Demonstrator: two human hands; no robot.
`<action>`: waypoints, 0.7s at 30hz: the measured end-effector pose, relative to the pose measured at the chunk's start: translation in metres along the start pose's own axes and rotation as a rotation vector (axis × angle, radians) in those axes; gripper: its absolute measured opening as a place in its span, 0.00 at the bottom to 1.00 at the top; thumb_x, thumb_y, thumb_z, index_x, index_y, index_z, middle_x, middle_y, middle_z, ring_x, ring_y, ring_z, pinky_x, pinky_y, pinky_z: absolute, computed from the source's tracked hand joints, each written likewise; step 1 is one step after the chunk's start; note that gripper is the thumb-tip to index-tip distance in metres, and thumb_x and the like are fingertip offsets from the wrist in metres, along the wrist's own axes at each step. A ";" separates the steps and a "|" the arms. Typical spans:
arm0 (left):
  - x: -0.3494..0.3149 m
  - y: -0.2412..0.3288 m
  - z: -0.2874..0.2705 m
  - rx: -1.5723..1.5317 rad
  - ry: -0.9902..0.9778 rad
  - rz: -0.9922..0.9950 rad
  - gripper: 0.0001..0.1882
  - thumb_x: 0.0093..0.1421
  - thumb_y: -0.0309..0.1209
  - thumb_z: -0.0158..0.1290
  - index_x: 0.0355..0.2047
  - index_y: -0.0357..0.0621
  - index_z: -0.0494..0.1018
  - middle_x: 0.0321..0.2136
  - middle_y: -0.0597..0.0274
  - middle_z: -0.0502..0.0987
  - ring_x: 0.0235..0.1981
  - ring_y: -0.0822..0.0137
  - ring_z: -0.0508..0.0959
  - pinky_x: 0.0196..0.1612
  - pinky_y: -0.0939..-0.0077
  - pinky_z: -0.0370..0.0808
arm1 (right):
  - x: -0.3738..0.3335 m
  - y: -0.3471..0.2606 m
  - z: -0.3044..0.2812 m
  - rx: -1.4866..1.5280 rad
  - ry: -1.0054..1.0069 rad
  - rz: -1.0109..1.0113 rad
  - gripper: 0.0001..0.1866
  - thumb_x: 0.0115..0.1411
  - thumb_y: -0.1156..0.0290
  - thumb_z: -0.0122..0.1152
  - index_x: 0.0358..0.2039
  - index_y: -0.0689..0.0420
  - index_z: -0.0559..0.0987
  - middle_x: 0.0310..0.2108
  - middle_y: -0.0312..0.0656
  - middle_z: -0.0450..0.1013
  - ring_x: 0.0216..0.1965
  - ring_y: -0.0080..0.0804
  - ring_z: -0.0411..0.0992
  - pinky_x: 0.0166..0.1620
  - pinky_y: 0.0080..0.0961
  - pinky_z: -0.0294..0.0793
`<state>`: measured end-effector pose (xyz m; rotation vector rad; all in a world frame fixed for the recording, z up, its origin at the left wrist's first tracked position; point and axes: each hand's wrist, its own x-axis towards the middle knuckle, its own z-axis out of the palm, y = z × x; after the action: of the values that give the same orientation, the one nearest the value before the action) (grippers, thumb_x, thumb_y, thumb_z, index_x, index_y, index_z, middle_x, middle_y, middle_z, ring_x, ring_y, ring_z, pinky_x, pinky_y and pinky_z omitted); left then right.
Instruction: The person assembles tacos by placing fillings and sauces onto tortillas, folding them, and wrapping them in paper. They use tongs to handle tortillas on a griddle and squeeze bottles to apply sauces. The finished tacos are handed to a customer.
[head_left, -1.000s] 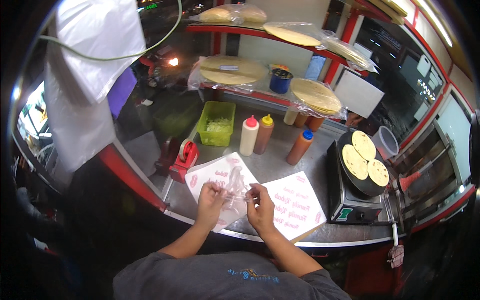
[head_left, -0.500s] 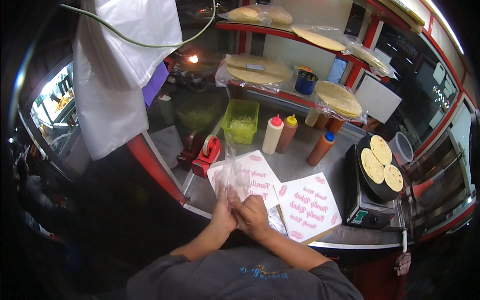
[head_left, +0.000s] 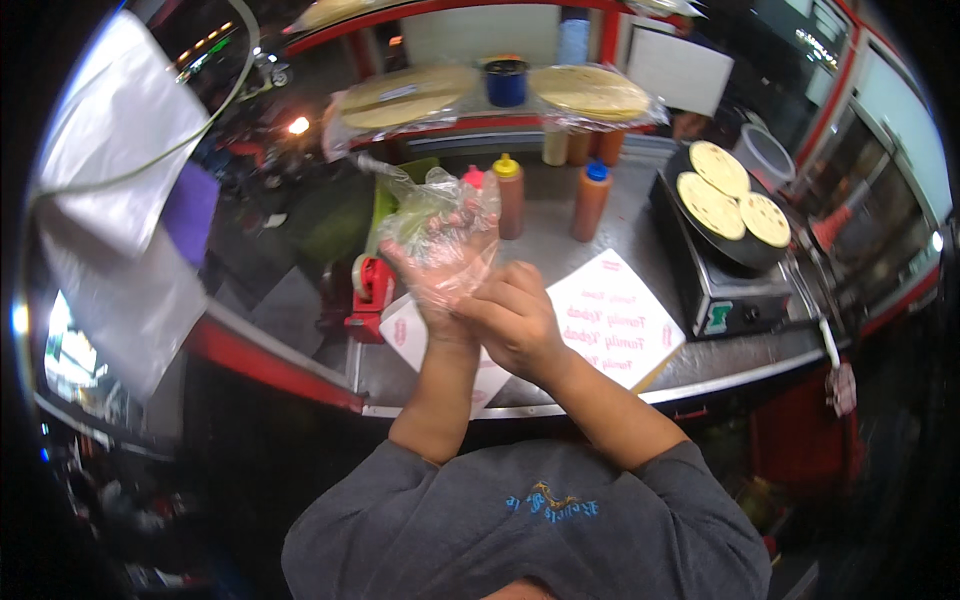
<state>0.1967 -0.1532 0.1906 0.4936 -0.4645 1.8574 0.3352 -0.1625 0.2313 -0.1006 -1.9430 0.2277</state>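
Observation:
My left hand (head_left: 440, 262) is inside a thin clear plastic glove (head_left: 404, 198), its fingers spread apart. Loose, crinkled film stands out past the fingertips. At the left wrist, the closed fingers of my right hand (head_left: 517, 322) pinch the glove's cuff. Both hands are over the near part of the steel counter, above printed white paper sheets. The left stack of sheets (head_left: 402, 334) is partly covered by my arms. A second stack of sheets (head_left: 622, 318) lies to the right of my right hand.
A red tape dispenser (head_left: 371, 292) stands left of the sheets. Behind are a green tub (head_left: 385, 208) and sauce bottles with yellow (head_left: 508, 200) and blue (head_left: 591, 205) caps. Three flatbreads (head_left: 718, 206) lie on a black griddle (head_left: 690, 225). More bagged flatbreads (head_left: 590, 92) rest on the shelf.
Both hands have risen away from my body. My left hand has gone into the glove and its fingers have spread. The view has shifted, so the counter appears higher.

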 end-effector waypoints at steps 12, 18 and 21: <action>0.010 -0.019 0.001 0.467 0.025 0.007 0.46 0.66 0.73 0.44 0.80 0.79 0.48 0.82 0.62 0.39 0.81 0.40 0.34 0.75 0.23 0.28 | -0.052 0.019 -0.001 0.249 -0.071 0.042 0.14 0.46 0.76 0.70 0.36 0.56 0.81 0.40 0.44 0.77 0.46 0.51 0.73 0.51 0.45 0.70; -0.019 -0.067 -0.001 0.632 0.224 -0.045 0.44 0.70 0.72 0.39 0.80 0.74 0.48 0.82 0.59 0.42 0.81 0.43 0.39 0.75 0.22 0.34 | -0.106 0.012 -0.037 0.344 -0.114 0.078 0.10 0.47 0.75 0.68 0.30 0.56 0.78 0.36 0.47 0.74 0.43 0.53 0.71 0.49 0.46 0.69; -0.027 -0.093 -0.011 0.660 0.232 -0.055 0.45 0.70 0.72 0.38 0.81 0.70 0.47 0.81 0.58 0.45 0.81 0.42 0.40 0.74 0.21 0.39 | -0.140 0.007 -0.069 0.354 -0.209 0.107 0.06 0.50 0.73 0.67 0.29 0.57 0.77 0.35 0.48 0.74 0.43 0.53 0.72 0.49 0.47 0.69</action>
<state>0.2914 -0.1390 0.1739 0.7028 0.3335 1.9637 0.4510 -0.1725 0.1271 0.0556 -2.0746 0.6714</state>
